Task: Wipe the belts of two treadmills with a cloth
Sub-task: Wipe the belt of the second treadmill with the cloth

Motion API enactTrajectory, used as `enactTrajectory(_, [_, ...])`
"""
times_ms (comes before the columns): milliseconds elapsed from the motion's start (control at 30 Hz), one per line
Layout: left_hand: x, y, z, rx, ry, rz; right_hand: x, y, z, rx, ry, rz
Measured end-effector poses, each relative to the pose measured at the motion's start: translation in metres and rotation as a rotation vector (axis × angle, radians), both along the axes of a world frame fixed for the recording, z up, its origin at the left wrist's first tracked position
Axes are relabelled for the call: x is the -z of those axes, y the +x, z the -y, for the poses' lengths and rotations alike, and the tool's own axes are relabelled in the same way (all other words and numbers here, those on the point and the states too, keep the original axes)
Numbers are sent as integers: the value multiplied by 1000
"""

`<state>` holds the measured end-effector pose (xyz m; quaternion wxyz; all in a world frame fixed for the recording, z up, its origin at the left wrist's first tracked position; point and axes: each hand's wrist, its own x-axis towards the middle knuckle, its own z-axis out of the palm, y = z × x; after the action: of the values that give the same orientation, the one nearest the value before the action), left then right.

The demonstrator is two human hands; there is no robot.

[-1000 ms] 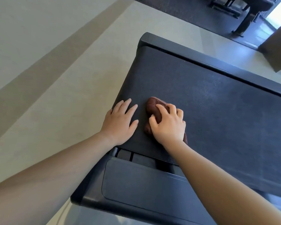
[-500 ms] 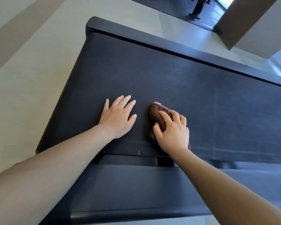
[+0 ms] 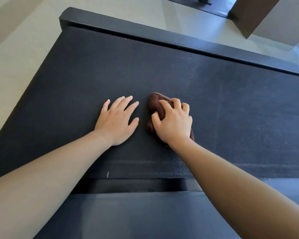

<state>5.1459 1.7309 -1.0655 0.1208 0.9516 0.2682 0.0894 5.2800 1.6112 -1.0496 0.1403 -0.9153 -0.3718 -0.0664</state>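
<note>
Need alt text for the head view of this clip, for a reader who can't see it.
A person's right hand presses a bunched brown cloth onto a dark treadmill belt, seen from above. The left hand lies flat on the belt beside it, fingers spread, apart from the cloth. Pale floor surrounds the treadmill.

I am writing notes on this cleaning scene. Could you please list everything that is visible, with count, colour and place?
treadmill belt: one, black, fills the middle of the view
side rail: one, black, along the far edge of the belt
near deck cover: one, dark grey, below the belt
cloth: one, brown, bunched on the belt
floor: pale beige, left and far side
pillar: one, brown and white, top right
left hand: flat on the belt, fingers spread
right hand: grip closed on the cloth
</note>
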Motion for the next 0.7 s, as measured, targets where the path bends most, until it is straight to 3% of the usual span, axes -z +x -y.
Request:
enactTrajectory(267, [-6,-9,8,24,-10,-29,-5,-15,50,-194,-4,13])
enactTrajectory(467, [-8,-35,22,61,-43,-11,-10,-41,109,-163,-24,-4])
enactTrajectory(700, [-8,-57,25,89,-32,-14,-7,-39,67,-66,11,-45])
